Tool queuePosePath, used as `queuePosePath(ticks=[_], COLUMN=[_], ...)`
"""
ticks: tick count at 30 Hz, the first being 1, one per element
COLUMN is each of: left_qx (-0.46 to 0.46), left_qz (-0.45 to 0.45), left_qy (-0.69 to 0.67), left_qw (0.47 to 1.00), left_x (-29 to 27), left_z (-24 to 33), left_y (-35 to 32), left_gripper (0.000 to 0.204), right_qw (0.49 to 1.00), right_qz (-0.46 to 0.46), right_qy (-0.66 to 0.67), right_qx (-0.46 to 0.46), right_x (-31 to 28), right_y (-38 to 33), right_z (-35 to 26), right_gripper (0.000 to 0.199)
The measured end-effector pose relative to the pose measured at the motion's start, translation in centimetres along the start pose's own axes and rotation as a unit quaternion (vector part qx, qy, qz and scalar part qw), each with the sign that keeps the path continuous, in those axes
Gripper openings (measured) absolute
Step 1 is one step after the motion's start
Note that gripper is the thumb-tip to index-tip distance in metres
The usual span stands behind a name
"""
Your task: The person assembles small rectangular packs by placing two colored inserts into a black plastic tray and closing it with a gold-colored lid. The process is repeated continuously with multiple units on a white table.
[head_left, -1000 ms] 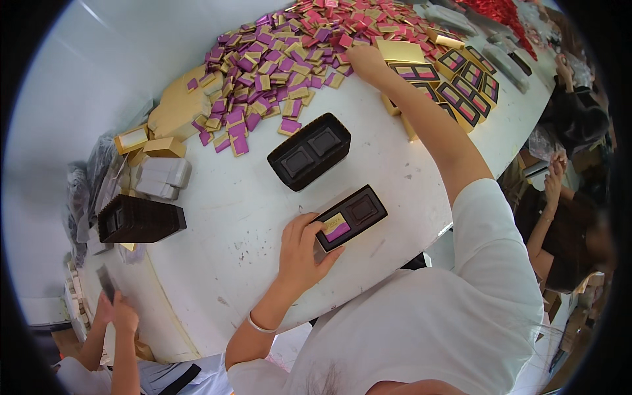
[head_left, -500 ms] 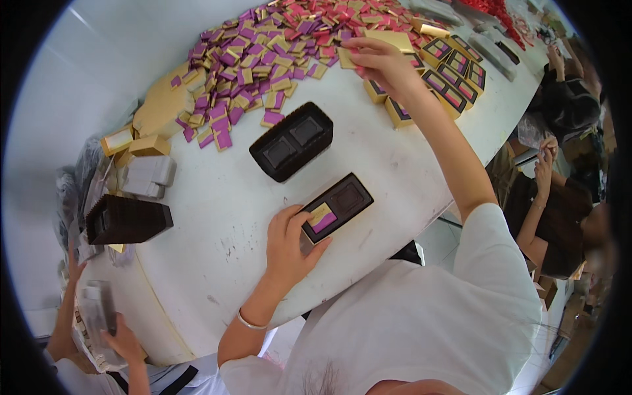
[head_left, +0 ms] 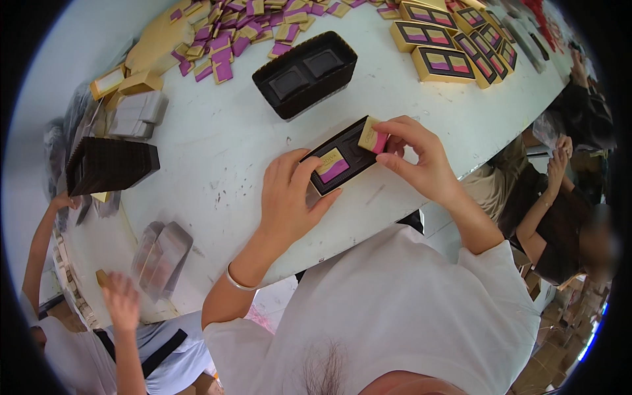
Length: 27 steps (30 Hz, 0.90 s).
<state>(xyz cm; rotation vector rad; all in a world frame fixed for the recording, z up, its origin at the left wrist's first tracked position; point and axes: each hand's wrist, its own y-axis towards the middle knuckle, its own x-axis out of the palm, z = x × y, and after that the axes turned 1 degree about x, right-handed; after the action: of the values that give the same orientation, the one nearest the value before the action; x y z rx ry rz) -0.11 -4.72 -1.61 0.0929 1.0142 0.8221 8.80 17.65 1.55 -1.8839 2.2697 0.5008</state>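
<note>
In front of me lies a small box with a black two-compartment insert [head_left: 347, 150]. My left hand [head_left: 286, 194] grips its left end, the thumb along the near side and the fingers over the far side. A gold-and-purple wrapped square [head_left: 333, 166] sits in the left compartment, close to my left fingertips. Between the thumb and fingers of my right hand [head_left: 421, 158] is a gold-and-pink wrapped square [head_left: 372, 137], tilted over the right compartment. Part of that compartment is hidden beneath it.
A stack of black insert trays [head_left: 306, 82] stands just beyond the box. Filled gold boxes [head_left: 444, 64] crowd the far right. Loose wrapped squares [head_left: 230, 39] are heaped at the back left. Another tray stack [head_left: 108, 168] stands left, near a co-worker's blurred hand [head_left: 122, 299] and clear plastic covers [head_left: 161, 260].
My right hand has come back from the far pile and boxes to the box, bringing the gold-and-pink square. My left hand still holds the box. The view has shifted, and the co-worker's hand has moved.
</note>
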Motion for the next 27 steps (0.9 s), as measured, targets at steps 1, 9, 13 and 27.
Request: queuePosePath(ticks=[1, 9, 13, 27], left_qx=[-0.001, -0.004, -0.001, 0.051], left_qz=[0.002, -0.031, -0.035, -0.104], left_qy=[-0.001, 0.008, -0.012, -0.034], left_qw=[1.000, 0.999, 0.999, 0.993], left_x=[0.1, -0.3, -0.2, 0.4], left_z=[0.1, 0.4, 0.2, 4.0], left_y=[0.0, 0.0, 0.2, 0.2], left_gripper=[0.052, 0.057, 0.057, 0.070], right_qw=[0.999, 0.975, 0.990, 0.920], right_qz=[-0.009, -0.067, -0.119, -0.108], right_qy=[-0.043, -0.187, 0.016, -0.337], right_qx=[-0.003, -0.102, 0.070, -0.171], right_x=[0.0, -0.1, -0.2, -5.1], right_y=[0.0, 1.4, 3.7, -3.3], right_z=[-0.5, 2.0, 2.7, 0.5], right_gripper=[0.027, 0.015, 0.017, 0.048])
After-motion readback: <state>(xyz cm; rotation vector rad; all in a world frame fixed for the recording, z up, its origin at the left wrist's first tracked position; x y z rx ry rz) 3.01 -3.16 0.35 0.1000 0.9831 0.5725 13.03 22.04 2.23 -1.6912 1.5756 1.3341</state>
